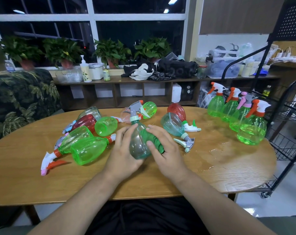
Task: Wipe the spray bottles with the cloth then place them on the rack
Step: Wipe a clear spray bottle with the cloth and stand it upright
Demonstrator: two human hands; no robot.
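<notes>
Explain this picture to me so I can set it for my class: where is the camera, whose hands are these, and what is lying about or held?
No machine here: a person works with bare hands. The one picture comes from a wide-angle camera worn on that person's head, looking forward and down. The left hand grips a teal spray bottle, and the right hand holds a green cloth against its side. On the wooden table more spray bottles, green, red and teal, lie on their sides. Near its right edge four green spray bottles stand upright, beside a black wire rack.
</notes>
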